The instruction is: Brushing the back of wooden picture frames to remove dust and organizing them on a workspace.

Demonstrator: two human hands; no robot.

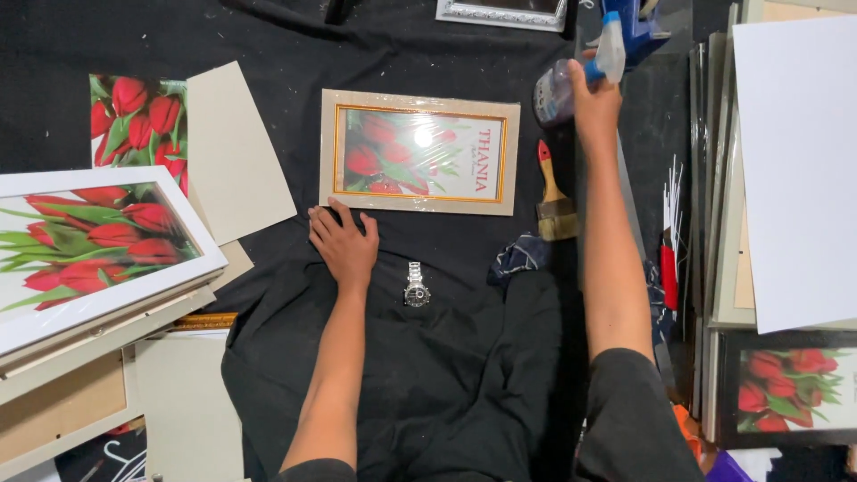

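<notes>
Hands split the work: left hand lies flat, open, steadying wrapped picture frame; right hand clasps spray bottle farther right

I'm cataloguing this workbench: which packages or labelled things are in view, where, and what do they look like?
Wrapped frame: centre, by the left hand; beige rectangle, gold inner border, red tulip print, clear film.
Spray bottle: top right, in the right hand; clear body, blue-white nozzle.

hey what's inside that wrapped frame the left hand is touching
Inside the frame, a print of red tulips with green leaves shows behind a gold inner border. The left hand touches its lower corner. Glare on the wrap hides part of the picture.
</notes>
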